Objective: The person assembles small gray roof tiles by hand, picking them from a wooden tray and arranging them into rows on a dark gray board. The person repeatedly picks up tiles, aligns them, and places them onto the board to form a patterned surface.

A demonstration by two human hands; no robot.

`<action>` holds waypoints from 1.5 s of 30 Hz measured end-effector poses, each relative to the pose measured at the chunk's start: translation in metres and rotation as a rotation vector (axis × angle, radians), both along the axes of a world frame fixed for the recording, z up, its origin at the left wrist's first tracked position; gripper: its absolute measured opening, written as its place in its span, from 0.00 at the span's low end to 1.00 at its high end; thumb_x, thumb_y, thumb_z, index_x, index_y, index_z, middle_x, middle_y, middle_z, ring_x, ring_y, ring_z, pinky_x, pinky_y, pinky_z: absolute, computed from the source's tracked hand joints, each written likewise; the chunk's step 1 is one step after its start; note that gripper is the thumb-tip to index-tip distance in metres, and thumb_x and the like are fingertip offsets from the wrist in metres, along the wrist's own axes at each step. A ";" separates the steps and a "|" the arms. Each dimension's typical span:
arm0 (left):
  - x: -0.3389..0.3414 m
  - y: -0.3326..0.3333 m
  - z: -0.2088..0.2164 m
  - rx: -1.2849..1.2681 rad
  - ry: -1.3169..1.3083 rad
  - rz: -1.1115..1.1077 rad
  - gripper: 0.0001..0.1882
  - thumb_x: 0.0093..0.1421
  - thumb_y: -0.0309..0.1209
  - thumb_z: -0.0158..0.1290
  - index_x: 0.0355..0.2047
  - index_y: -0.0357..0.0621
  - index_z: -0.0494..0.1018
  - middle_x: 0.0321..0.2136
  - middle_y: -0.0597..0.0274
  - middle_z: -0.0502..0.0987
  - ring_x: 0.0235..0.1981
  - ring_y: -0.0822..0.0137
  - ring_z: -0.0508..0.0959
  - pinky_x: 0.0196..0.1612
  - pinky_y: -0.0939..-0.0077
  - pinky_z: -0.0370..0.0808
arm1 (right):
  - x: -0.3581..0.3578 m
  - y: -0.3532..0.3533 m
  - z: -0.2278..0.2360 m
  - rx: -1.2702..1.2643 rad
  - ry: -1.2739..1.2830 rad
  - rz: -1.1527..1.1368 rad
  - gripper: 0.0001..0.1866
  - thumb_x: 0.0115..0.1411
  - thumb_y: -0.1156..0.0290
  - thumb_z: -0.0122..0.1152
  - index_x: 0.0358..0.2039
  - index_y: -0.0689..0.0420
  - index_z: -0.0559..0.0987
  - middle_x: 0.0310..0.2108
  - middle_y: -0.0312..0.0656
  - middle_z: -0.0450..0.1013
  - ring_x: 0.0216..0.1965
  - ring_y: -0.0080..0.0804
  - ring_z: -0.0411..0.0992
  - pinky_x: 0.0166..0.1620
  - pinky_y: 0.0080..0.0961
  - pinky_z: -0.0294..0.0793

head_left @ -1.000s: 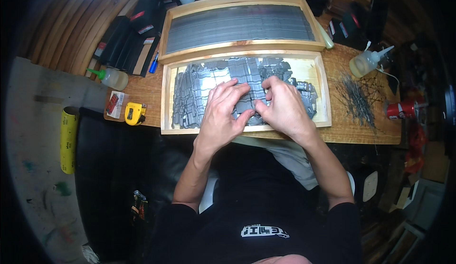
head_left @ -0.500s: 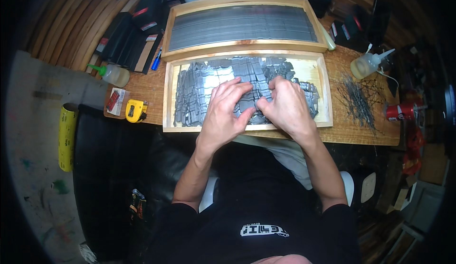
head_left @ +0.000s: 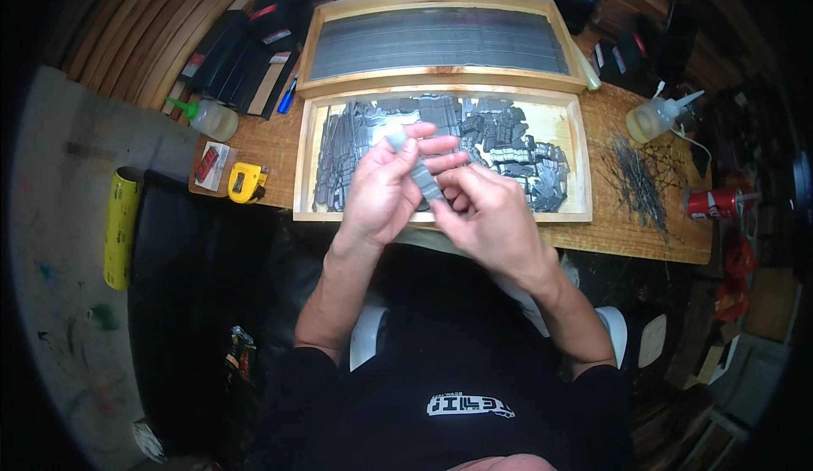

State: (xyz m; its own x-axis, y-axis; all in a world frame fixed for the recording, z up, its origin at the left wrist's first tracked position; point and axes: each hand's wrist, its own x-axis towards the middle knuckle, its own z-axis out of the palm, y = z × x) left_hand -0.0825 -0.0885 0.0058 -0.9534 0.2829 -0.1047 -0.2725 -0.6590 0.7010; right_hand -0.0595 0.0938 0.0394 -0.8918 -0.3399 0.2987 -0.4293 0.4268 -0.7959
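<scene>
A short grey segmented strip [head_left: 427, 185] lies slantwise between my hands, above the front edge of a shallow wooden tray [head_left: 542, 217]. My left hand [head_left: 378, 190] is turned partly palm up, its thumb pressing the strip's upper part against the fingers. At the strip's lower end, my right hand [head_left: 500, 221] pinches it between thumb and fingertips. Many dark grey flat pieces [head_left: 343, 145] fill the tray under and around my hands, some in rows, others in loose clumps at the right. Part of the heap is hidden by my hands.
Behind stands a second wooden tray [head_left: 440, 82] with grey strips in long rows. Squeeze bottles [head_left: 212, 121] [head_left: 652, 120] flank the trays. A yellow tape measure [head_left: 246, 183] sits left; thin dark wires [head_left: 639, 179] and a red can [head_left: 711, 203] are at the right.
Both hands have lifted off the pieces in the tray and come closer to me. The left hand has turned palm up, and a grey strip is now held between the two.
</scene>
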 end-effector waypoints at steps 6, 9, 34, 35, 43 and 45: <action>-0.006 -0.029 -0.016 0.108 0.071 0.210 0.15 0.80 0.33 0.37 0.59 0.40 0.66 0.55 0.44 0.77 0.60 0.47 0.78 0.68 0.38 0.74 | -0.033 0.027 -0.006 0.241 -0.305 -0.224 0.10 0.61 0.72 0.70 0.36 0.68 0.85 0.25 0.48 0.82 0.26 0.33 0.81 0.33 0.30 0.79; -0.006 -0.029 -0.021 0.162 0.084 0.175 0.14 0.80 0.33 0.37 0.58 0.41 0.66 0.55 0.44 0.78 0.60 0.47 0.78 0.68 0.38 0.73 | -0.040 0.018 -0.010 0.338 -0.285 -0.205 0.12 0.60 0.69 0.71 0.34 0.68 0.85 0.23 0.48 0.81 0.26 0.35 0.81 0.34 0.32 0.80; -0.010 -0.034 -0.024 0.205 0.091 0.105 0.14 0.80 0.33 0.36 0.58 0.42 0.67 0.53 0.46 0.80 0.59 0.51 0.79 0.68 0.39 0.73 | -0.057 0.019 0.003 0.456 -0.419 -0.124 0.09 0.55 0.71 0.68 0.30 0.65 0.88 0.24 0.53 0.82 0.28 0.41 0.84 0.39 0.35 0.83; -0.010 -0.034 -0.025 0.205 0.093 0.102 0.14 0.80 0.33 0.37 0.58 0.42 0.67 0.53 0.46 0.80 0.59 0.51 0.79 0.68 0.39 0.73 | -0.057 0.019 0.005 0.462 -0.441 -0.114 0.10 0.55 0.70 0.69 0.30 0.65 0.88 0.24 0.53 0.82 0.28 0.41 0.84 0.39 0.35 0.83; -0.011 -0.033 -0.026 0.181 0.085 0.112 0.14 0.80 0.33 0.37 0.58 0.42 0.68 0.53 0.46 0.80 0.58 0.51 0.80 0.68 0.39 0.73 | -0.055 0.015 -0.002 0.460 -0.338 -0.118 0.13 0.57 0.68 0.69 0.25 0.68 0.84 0.24 0.60 0.80 0.32 0.54 0.84 0.42 0.44 0.83; -0.012 -0.033 -0.026 0.179 0.081 0.116 0.14 0.80 0.33 0.37 0.58 0.42 0.68 0.53 0.46 0.80 0.58 0.50 0.80 0.67 0.38 0.73 | -0.055 0.015 -0.002 0.526 -0.315 -0.143 0.13 0.57 0.67 0.69 0.26 0.67 0.85 0.22 0.56 0.80 0.28 0.48 0.84 0.41 0.42 0.83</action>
State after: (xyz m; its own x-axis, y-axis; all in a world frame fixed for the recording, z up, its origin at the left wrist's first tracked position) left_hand -0.0941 -0.1214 -0.0203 -0.9839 0.1779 0.0155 -0.1352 -0.7986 0.5865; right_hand -0.1147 0.1090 0.0370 -0.9572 -0.2408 -0.1607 -0.1179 0.8313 -0.5432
